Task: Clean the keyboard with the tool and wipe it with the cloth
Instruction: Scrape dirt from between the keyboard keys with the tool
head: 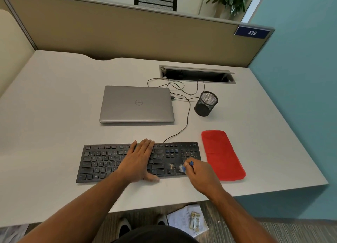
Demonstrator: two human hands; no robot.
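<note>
Holding: left hand (pixel 139 159) lies flat, fingers straight, pressing the middle of the black keyboard (pixel 102 160)
Tool: right hand (pixel 199 173) pinches a small blue cleaning tool (pixel 187 166) — tip on the keys near the number pad, beside pale crumbs
Cloth: red cloth (pixel 223 155) lies folded on the desk (pixel 54 115), just right of the keyboard — untouched

The keyboard (pixel 116 160) is black with pale lettering and light, yellowish specks near its arrow keys, and the tool (pixel 187 166) over them is blue with a whitish tip. The cloth (pixel 223 155) is plain bright red. The laptop (pixel 136 104) is silver-grey, the mesh cup (pixel 206 104) black, the desk (pixel 54 106) pale grey, the wall (pixel 300 60) teal.
</note>
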